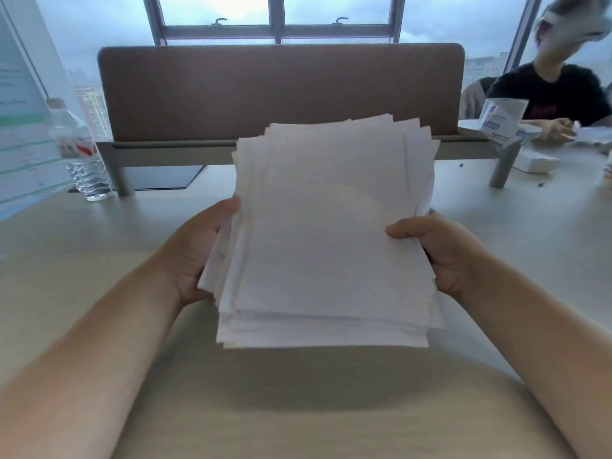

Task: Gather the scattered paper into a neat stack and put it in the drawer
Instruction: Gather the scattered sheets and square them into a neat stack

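Note:
A thick bundle of white paper [331,233] is lifted above the desk [99,260], its sheets fanned out unevenly at the top and bottom edges. My left hand [195,256] grips the bundle's left side, thumb on top. On the right side my right hand [437,250] holds it the same way. The sheets cast a shadow on the desktop below. No drawer shows in the head view.
A brown partition screen [281,91] stands across the back of the desk. A clear water bottle [79,150] stands at the left, beside a printed sheet [20,127]. At the right, a person in a black shirt [549,91] sits near white boxes [503,120].

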Tool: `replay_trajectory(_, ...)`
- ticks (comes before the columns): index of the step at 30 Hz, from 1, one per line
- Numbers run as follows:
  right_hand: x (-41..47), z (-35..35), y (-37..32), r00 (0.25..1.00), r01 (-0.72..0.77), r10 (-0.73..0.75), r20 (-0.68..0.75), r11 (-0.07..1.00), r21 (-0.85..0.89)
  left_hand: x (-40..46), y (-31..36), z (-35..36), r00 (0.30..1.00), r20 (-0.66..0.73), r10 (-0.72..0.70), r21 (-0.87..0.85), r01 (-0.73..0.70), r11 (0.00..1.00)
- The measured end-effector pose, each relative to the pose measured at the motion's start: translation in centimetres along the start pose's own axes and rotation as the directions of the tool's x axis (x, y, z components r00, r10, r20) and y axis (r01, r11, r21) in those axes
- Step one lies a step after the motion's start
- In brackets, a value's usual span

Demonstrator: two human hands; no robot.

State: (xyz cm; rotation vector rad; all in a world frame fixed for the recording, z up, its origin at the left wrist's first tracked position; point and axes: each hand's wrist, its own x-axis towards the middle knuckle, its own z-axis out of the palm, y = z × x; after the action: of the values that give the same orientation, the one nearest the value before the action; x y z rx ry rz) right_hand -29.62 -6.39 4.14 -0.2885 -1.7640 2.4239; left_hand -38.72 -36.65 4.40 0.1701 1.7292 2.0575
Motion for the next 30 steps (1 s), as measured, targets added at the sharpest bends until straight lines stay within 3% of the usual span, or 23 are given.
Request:
replay_trajectory(3,-0.4,0.3,0.3,0.998,0.047,-0.047,0.04,0.999,-0.015,0.2,-0.3,-0.8,1.0,0.02,0.004,0.057,-0.005,0.998)
replay_trajectory(6,-0.4,0.0,0.4,0.994,-0.051,0.052,0.093,0.998,-0.021,0.3,-0.8,-0.9,0.998,-0.019,-0.053,0.152,0.056,0.987)
replay_trajectory(12,0.0,-0.7,0.6,0.962,-0.273,0.269,-0.042,0.947,-0.17,0.8,-1.0,-0.9,0.988,-0.141,-0.065,0.285,0.104,0.953)
replay_trajectory(19,-0.1,-0.3,0.5,0.957,-0.287,0.286,-0.051,0.908,-0.304,1.1,-1.2,-0.9,0.981,-0.184,-0.066,0.389,0.134,0.911)
replay_trajectory(26,-0.8,1.0,0.7,0.96,-0.281,0.277,-0.049,0.945,-0.169,1.1,-1.2,-1.0,0.998,-0.056,-0.038,0.343,0.055,0.938)
replay_trajectory(30,-0.9,1.7,0.7,0.956,-0.294,0.294,-0.02,0.949,-0.113,1.3,-1.5,-0.4,0.995,-0.071,0.077,0.356,-0.046,0.933)
